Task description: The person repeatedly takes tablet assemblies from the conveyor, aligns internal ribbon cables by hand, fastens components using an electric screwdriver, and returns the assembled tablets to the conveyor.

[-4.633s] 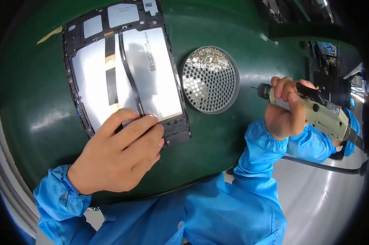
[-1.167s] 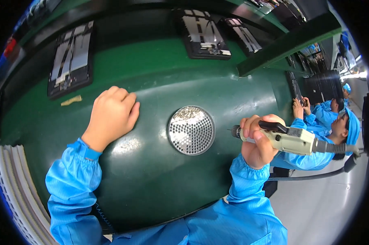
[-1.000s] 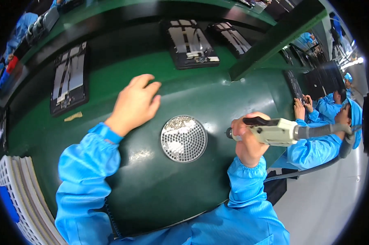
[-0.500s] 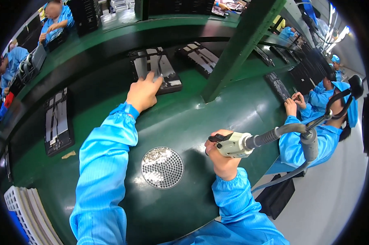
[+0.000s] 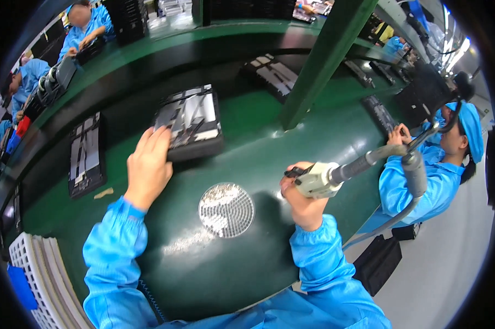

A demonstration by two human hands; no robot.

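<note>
- The left hand (image 5: 150,164): fingers held together, laid over the near left corner of a black rectangular device with exposed silver panels (image 5: 196,122); whether it is clamped by the thumb cannot be told.
- Far side of the green bench (image 5: 214,285), left of centre, there's the device: gripped at one corner, it could be twisted or dropped, its panels scuffed by fingertips.
- The right hand (image 5: 304,200): fingers wrapped round a cream power screwdriver (image 5: 319,183), which could be tugged askew by its thick grey cable (image 5: 356,169).
- Between them, a round silver perforated dish (image 5: 235,219): if clipped by device or sleeve, it could be spilled.
</note>
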